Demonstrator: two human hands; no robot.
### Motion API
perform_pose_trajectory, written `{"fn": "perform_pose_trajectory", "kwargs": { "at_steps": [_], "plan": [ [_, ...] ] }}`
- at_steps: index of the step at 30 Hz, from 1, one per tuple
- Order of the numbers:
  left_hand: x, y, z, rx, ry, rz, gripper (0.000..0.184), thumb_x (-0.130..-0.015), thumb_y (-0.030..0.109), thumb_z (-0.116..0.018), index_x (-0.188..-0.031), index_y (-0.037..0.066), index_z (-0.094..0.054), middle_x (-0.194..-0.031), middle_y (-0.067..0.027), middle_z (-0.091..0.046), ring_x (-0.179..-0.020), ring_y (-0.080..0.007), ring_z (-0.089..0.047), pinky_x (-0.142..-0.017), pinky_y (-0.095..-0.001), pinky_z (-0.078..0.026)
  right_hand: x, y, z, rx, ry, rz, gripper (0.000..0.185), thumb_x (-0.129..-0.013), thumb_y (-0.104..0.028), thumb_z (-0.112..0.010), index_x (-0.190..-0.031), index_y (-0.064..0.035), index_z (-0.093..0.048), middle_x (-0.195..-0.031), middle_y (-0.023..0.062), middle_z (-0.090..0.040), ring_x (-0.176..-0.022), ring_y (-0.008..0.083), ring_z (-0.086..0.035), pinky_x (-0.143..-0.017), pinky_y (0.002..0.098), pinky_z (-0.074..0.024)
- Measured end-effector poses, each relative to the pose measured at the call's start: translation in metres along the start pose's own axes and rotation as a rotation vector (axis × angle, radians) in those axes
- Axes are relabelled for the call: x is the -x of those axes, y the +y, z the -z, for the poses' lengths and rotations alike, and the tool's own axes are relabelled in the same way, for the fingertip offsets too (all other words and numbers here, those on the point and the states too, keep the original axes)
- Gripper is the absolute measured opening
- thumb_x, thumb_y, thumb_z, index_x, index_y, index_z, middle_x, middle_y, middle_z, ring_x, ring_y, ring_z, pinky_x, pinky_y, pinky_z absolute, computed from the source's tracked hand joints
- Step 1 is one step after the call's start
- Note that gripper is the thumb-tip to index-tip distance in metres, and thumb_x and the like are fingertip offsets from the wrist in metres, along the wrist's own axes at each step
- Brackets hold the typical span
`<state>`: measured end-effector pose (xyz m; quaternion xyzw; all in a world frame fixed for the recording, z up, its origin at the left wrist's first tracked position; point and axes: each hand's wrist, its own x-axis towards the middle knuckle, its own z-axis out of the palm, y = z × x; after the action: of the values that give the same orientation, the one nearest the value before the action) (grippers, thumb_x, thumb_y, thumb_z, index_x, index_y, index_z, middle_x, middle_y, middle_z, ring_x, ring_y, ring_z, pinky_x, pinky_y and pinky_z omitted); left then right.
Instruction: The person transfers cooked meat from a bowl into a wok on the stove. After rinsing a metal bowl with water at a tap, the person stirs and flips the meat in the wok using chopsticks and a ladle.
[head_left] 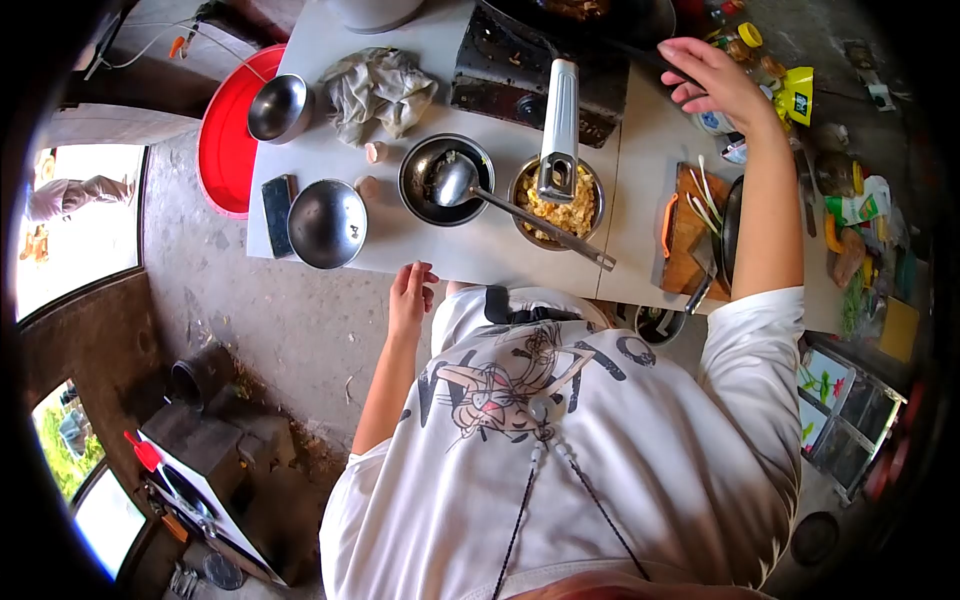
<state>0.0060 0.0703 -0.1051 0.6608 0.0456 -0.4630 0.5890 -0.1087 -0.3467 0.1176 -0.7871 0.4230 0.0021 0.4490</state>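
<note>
My right hand (708,84) is at the upper right, its fingers closed around a dark handle (655,58) that runs toward the black wok (640,22). Brown food shows in the wok, which sits on a dark stove (490,75). A silver handle (562,115) sticks out from the wok over a bowl of yellowish, egg-like food (545,222). Loosely bent and holding nothing visible, my left hand (410,292) hangs by the front edge of the table. Nearest to it are a steel bowl (328,225) and a dark bowl (408,165) with a ladle (455,180) resting in it.
A crumpled cloth (375,92), an eggshell (375,152), a phone (279,215) and a small steel bowl (280,107) occupy the left side. Spring onions (706,195) lie on a cutting board (680,265) beside an orange-handled tool (668,228). A red basin (225,150) stands beyond the table.
</note>
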Motion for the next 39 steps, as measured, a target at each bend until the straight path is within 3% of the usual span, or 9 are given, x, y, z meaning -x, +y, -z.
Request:
{"fn": "perform_pose_trajectory", "kwargs": {
  "at_steps": [5,11,13,14,18,24,27,33,39],
  "plan": [
    [0.002,-0.001,-0.008,-0.005,0.005,-0.003,0.034,-0.09,0.033,-0.043,-0.093,0.001,-0.052,-0.073,-0.0043,-0.056,-0.045,-0.0057,-0.038,-0.038,-0.0193,-0.03,0.01,0.011,0.012,-0.032,0.233,0.028,0.052,-0.083,-0.05,-0.048,-0.123,-0.0174,-0.045,-0.111,0.0089,-0.054,-0.075,0.0082,-0.06,-0.06,0.0201,-0.0451],
    [0.001,0.001,-0.022,-0.089,-0.016,0.009,0.035,-0.091,0.034,-0.042,-0.093,0.001,-0.052,-0.073,-0.0047,-0.056,-0.044,-0.0059,-0.038,-0.037,-0.0198,-0.029,0.001,0.038,0.012,-0.07,0.151,0.21,0.047,-0.077,-0.034,-0.064,-0.112,-0.0065,-0.054,-0.088,0.0034,-0.058,-0.069,0.0078,-0.055,-0.062,0.0212,-0.0462],
    [0.002,0.004,-0.025,-0.103,-0.037,0.011,0.034,-0.091,0.035,-0.041,-0.093,0.004,-0.053,-0.074,-0.0043,-0.056,-0.047,-0.0066,-0.04,-0.041,-0.02,-0.031,-0.003,0.041,0.002,-0.278,0.25,0.5,0.043,-0.075,-0.032,-0.067,-0.106,-0.0036,-0.057,-0.09,0.0031,-0.058,-0.068,0.0077,-0.054,-0.062,0.0207,-0.0461],
    [0.002,0.005,-0.028,-0.104,-0.035,-0.002,0.034,-0.091,0.035,-0.041,-0.094,0.004,-0.053,-0.075,-0.0044,-0.056,-0.047,-0.0066,-0.04,-0.041,-0.0201,-0.031,-0.003,0.037,-0.006,-0.36,0.343,0.526,0.024,-0.078,-0.014,-0.065,-0.098,-0.0022,-0.059,-0.085,0.0011,-0.059,-0.072,0.0061,-0.055,-0.066,0.0192,-0.0458],
    [0.004,0.006,-0.031,-0.085,-0.034,-0.035,0.034,-0.091,0.034,-0.041,-0.093,0.002,-0.053,-0.075,-0.0049,-0.057,-0.045,-0.0063,-0.04,-0.04,-0.0201,-0.031,-0.023,0.03,-0.039,-0.647,0.647,0.723,0.016,-0.078,-0.011,-0.065,-0.088,-0.0004,-0.06,-0.074,0.0006,-0.06,-0.065,0.0064,-0.057,-0.063,0.0172,-0.0452],
    [0.009,0.007,-0.021,-0.05,-0.005,-0.098,0.032,-0.091,0.032,-0.041,-0.093,0.003,-0.054,-0.073,-0.0052,-0.057,-0.043,-0.0061,-0.04,-0.037,-0.0196,-0.029,-0.047,0.019,-0.053,-0.374,0.662,0.339,0.044,-0.082,-0.039,-0.056,-0.055,-0.0037,-0.056,-0.05,0.0016,-0.051,-0.051,0.0108,-0.049,-0.055,0.0273,-0.0392],
    [0.009,0.007,-0.014,-0.041,0.043,-0.085,0.032,-0.091,0.031,-0.04,-0.092,0.003,-0.054,-0.073,-0.0056,-0.057,-0.043,-0.0062,-0.04,-0.037,-0.0197,-0.03,-0.024,0.006,-0.041,-0.481,0.495,0.298,0.039,-0.085,-0.035,-0.052,-0.064,-0.0014,-0.053,-0.054,0.0029,-0.051,-0.05,0.0098,-0.049,-0.05,0.0249,-0.0407],
    [-0.002,0.007,-0.006,-0.02,0.049,-0.092,0.033,-0.092,0.031,-0.04,-0.091,0.001,-0.053,-0.072,-0.0059,-0.056,-0.042,-0.0064,-0.04,-0.037,-0.0199,-0.03,0.014,-0.01,-0.014,-0.278,0.791,0.51,0.027,-0.084,-0.025,-0.055,-0.082,0.0013,-0.059,-0.067,0.0066,-0.059,-0.053,0.0117,-0.057,-0.052,0.0231,-0.0447],
    [-0.022,0.013,-0.003,0.022,0.005,-0.092,0.032,-0.091,0.031,-0.041,-0.091,0.001,-0.052,-0.071,-0.0049,-0.056,-0.041,-0.006,-0.039,-0.036,-0.0201,-0.03,-0.032,-0.023,-0.017,-0.368,0.703,0.532,0.024,-0.082,-0.018,-0.058,-0.077,0.0053,-0.06,-0.068,0.0093,-0.059,-0.055,0.013,-0.06,-0.049,0.023,-0.0447]
  ]
}}
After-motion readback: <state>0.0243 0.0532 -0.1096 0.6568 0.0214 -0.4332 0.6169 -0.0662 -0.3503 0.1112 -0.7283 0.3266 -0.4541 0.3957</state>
